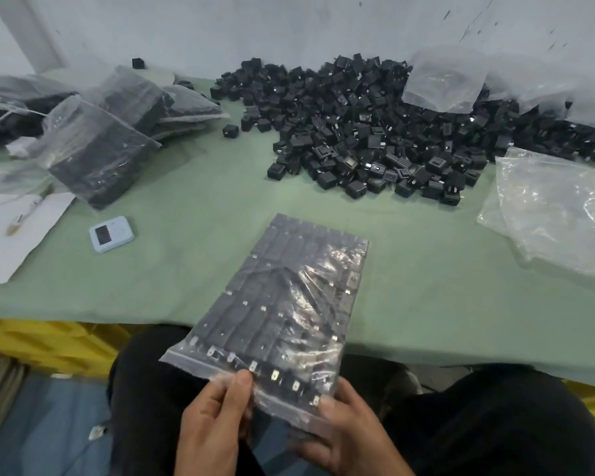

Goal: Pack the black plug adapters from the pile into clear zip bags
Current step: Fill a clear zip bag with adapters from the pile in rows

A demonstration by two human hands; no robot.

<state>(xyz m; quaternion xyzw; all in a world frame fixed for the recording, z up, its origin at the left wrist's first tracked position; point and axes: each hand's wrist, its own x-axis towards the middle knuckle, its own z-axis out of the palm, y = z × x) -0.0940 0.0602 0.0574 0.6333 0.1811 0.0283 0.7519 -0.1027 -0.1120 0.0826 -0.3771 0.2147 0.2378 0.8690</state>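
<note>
Your left hand (217, 427) and right hand (344, 431) pinch the filled zip bag (285, 304) at its mouth, at 6 o'clock on the worktop (186, 255). It looks heavy and slippery; support it underneath.

Black plug adapters (375, 132) on a pale green table (193, 262); clear zip bag (282, 310); light-blue timer (111, 233).

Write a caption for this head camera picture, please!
Both hands, left hand and right hand, pinch a filled zip bag near the adapter pile.
</note>
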